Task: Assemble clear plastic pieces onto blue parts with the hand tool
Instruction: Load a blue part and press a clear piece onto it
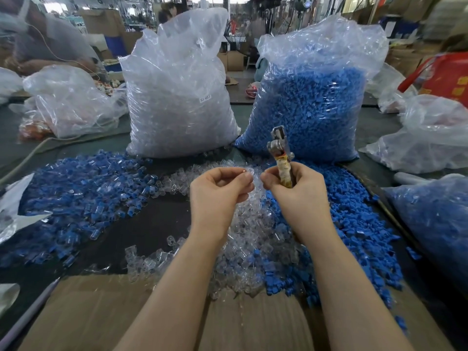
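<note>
A clear plastic piece [249, 173] sits pinched in the left hand [220, 191], raised above the worktop's [152, 224] middle, probably for lining up. The right hand [293, 191] curls around the hand tool [281, 153], head up, seemingly ready. At the far edge, 2 bags: clear pieces [177, 97] and blue parts [311, 107].

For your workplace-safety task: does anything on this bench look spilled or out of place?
Mostly orderly heaps, but loose blue parts have strayed from the blue pile onto the cardboard sheet near the right edge.
</note>
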### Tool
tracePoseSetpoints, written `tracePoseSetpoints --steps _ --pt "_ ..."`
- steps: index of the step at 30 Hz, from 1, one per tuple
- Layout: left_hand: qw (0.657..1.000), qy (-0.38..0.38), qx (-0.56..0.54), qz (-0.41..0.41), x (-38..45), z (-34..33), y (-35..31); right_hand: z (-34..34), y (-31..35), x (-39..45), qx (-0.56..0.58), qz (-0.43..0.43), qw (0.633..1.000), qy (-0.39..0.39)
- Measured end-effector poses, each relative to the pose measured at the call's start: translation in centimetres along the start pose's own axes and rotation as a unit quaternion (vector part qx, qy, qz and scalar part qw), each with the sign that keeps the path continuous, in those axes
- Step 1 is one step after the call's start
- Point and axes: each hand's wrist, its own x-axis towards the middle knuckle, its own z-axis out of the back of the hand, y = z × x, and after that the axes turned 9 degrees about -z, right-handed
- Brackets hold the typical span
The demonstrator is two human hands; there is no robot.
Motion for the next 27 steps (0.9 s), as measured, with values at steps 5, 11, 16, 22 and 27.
tracePoseSetpoints --steps 5,11,16,22,27 --pt "0.999 -0.002 0.036 -0.029 -0.09 0.02 0.2 0.08 0.13 -0.17 0.012 0.049 0.998 0.033" --pt "0.996 -0.006 0.072 -0.06 -0.08 -0.14 0.31 -0.18 0.23 -0.34 -0.055 0.078 0.995 -0.02" --pt "0.987 -0.003 0.13 -0.1 -0.23 -0.36 0.23 -0.25 0.49 -0.54 -0.072 0.08 0.993 -0.043" --pt "0.969 0.01 0.196 -0.148 -0.29 -0.43 0.35 -0.31 0.62 -0.56 -0.099 0.076 0.991 -0.046" --pt "0.966 0.008 0.204 -0.16 -0.18 -0.48 0.56 -0.14 0.78 -0.49 -0.087 0.066 0.994 -0.016"
